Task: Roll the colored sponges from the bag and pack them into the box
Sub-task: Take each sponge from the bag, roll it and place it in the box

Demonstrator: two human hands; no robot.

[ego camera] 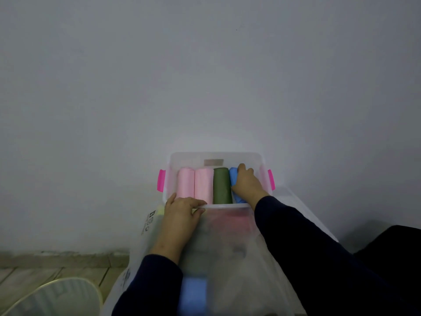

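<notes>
A clear plastic box (214, 155) with pink side latches (161, 180) stands against the wall. Inside lie two pink rolled sponges (186, 184), a dark green roll (221, 185) and a blue roll (233, 177), side by side. My right hand (247, 182) is inside the box and grips the blue roll at its right end. My left hand (181, 212) holds the box's near rim, thumb along the edge. A translucent plastic bag (227, 258) lies in front of the box, with a blue sponge (193, 293) and something reddish showing through it.
A pale round bin (57, 297) stands at the lower left on a wooden floor (45, 265). A plain grey wall (205, 76) fills the view behind the box. My dark-clothed leg (391, 242) is at the right.
</notes>
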